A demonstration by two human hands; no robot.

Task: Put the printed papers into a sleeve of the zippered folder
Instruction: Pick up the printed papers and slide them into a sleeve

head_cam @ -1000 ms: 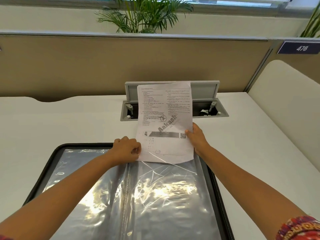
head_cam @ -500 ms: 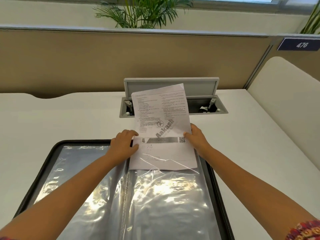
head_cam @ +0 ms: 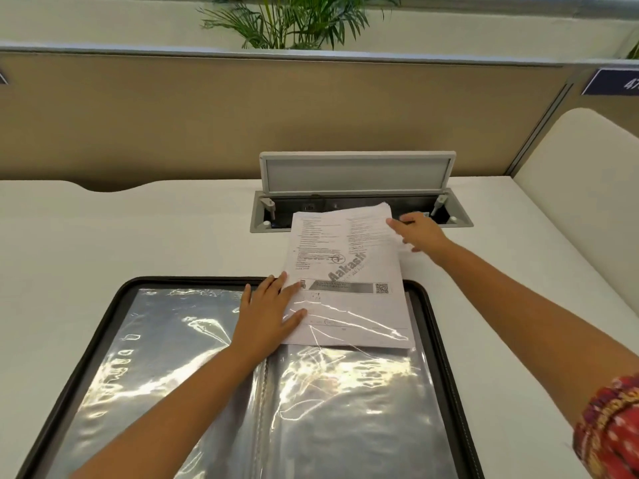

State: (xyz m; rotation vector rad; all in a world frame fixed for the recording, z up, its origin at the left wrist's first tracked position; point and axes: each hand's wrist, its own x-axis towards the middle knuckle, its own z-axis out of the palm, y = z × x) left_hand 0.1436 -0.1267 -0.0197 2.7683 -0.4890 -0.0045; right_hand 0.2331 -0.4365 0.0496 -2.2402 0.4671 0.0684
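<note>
Halfway: papers (head_cam: 345, 271) in sleeve (head_cam: 345, 392), top edge out.

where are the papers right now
In the head view the papers lie centre-right, near end tucked in the folder's right-hand sleeve, far end by the desk's cable box; both hands touch them.

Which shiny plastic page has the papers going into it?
The right sleeve of the folder. The papers' bottom edge sits under its plastic; the left sleeve holds none.
</note>
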